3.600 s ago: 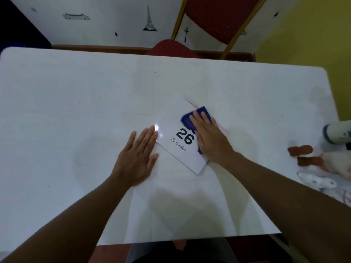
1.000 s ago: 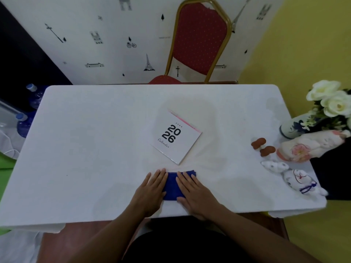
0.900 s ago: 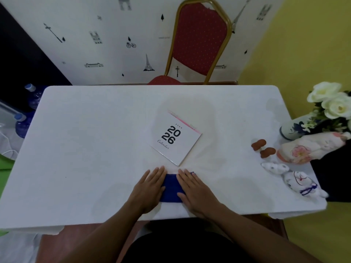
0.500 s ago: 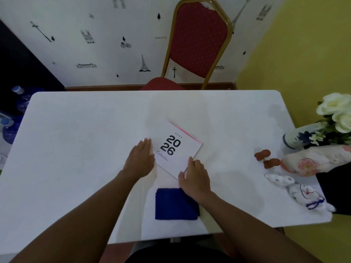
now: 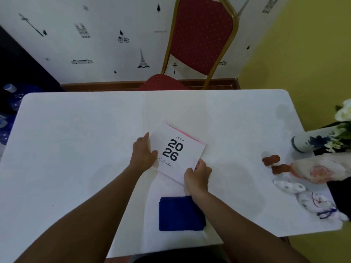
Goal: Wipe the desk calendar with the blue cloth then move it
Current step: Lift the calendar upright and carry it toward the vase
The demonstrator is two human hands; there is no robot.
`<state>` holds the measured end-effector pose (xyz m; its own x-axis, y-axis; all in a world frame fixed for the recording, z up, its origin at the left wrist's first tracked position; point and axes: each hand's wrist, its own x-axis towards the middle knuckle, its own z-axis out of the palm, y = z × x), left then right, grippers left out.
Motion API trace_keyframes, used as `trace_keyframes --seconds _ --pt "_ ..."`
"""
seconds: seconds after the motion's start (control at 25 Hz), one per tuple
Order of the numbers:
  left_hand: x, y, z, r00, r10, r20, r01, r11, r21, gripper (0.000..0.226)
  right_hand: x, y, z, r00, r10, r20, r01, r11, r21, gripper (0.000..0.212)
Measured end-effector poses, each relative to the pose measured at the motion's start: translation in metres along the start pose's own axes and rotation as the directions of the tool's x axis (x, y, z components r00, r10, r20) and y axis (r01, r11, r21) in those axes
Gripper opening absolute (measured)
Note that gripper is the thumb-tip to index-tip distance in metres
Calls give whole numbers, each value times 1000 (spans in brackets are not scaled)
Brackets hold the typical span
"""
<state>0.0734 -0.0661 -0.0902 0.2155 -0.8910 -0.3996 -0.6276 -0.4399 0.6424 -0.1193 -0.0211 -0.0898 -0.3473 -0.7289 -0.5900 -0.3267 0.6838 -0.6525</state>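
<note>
Since half a second ago, both of our hands have closed in on the white square desk calendar (image 5: 179, 152) printed with "2026" and edged in pink along its far side: our left hand (image 5: 142, 153) now lies against its left edge with the thumb on the cover, and our right hand (image 5: 197, 174) has curled over its near right corner. The left fingers are stretched out and held together along the edge, while the right fingers are clamped on the corner, thumb on top. We judge the calendar lies flat or barely lifted near the middle of the white surface (image 5: 76, 149), turned at a slant. Our folded blue cloth (image 5: 180, 213) rests alone near the front edge, just beside the right wrist and apart from the calendar, so wiping looks finished. What remains is the move itself, and both hands look set to begin it. Small ceramic figures (image 5: 311, 198) sit well off to the right.
</note>
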Motion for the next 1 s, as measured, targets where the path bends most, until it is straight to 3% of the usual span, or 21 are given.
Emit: trace_keyframes --seconds 0.12,0.24,0.4,0.56,1.0 --pt "1 3 -11 998 -62 -10 61 992 -106 72 7 -1 -11 995 -101 -9 101 995 25 37" --pt "-2 8 -24 996 -87 -31 78 974 -212 71 12 -12 -21 987 -155 34 152 986 74 42" --pt "-11 19 -34 993 -5 -115 -32 947 -320 69 15 -36 -32 970 -240 40 235 966 108 48" --pt "-18 27 -32 980 77 -184 -135 937 -323 64 19 -50 -36 937 -343 71 337 938 83 54" --pt "-32 -3 -3 992 120 -51 -129 956 -263 68 48 -15 -42 854 -466 232 493 866 -76 78"
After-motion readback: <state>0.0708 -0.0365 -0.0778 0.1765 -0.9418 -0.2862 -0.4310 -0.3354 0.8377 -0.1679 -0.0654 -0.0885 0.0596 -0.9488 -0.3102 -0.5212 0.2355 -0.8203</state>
